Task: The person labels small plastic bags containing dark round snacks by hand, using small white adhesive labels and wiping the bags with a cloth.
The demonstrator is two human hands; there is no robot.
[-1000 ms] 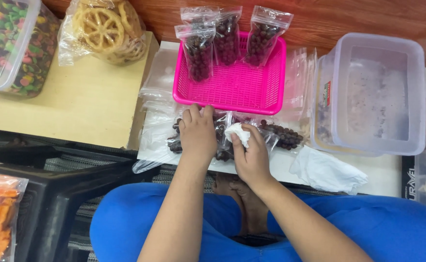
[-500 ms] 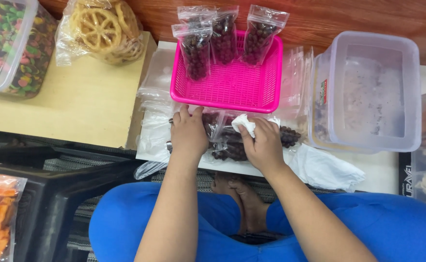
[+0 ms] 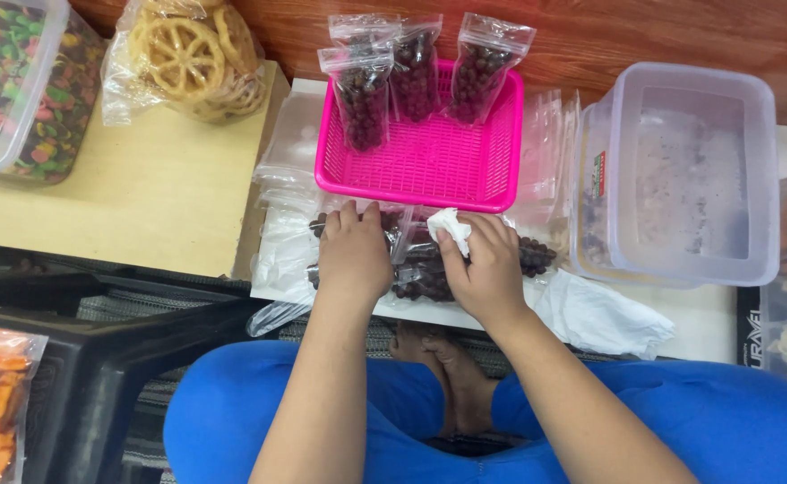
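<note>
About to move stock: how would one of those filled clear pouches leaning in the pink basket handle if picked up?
The middle pouch would probably sag rather than stay stiff: it is thin clear film packed with small dark round pieces. It looks bottom-heavy, since the fill sits low and the top strip is empty. It may topple if nudged, as it only leans on the pink basket rim.

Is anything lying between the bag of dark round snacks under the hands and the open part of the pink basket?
Nothing visible does. The bag lies just below the pink basket, whose near half is bare; three filled bags lean at its far edge.
</note>
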